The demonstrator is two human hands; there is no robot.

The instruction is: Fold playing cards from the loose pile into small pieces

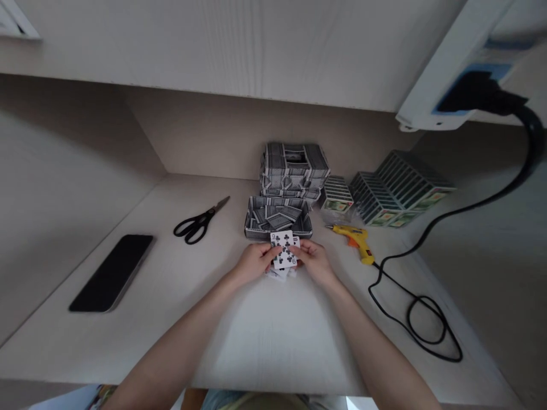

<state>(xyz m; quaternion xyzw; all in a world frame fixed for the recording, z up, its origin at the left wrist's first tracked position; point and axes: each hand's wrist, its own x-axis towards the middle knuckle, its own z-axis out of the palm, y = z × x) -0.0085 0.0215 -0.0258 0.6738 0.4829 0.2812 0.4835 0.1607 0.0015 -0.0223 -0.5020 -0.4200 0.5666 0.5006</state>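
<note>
Both hands meet at the middle of the desk over a small bunch of playing cards [284, 250]. My left hand [255, 261] pinches the cards from the left and my right hand [314, 260] grips them from the right. The top card faces up and shows black clubs. More cards lie under it on the desk. Just beyond the hands sits an open tray built of card backs [277, 218] with loose cards inside. Behind that stands a taller stacked structure of card backs [294, 169].
Black scissors [200, 223] and a dark phone [113, 272] lie to the left. To the right are a yellow glue gun [354, 238] with its black cable [421, 319], and rows of boxed card decks [397, 191]. A shelf overhangs the desk.
</note>
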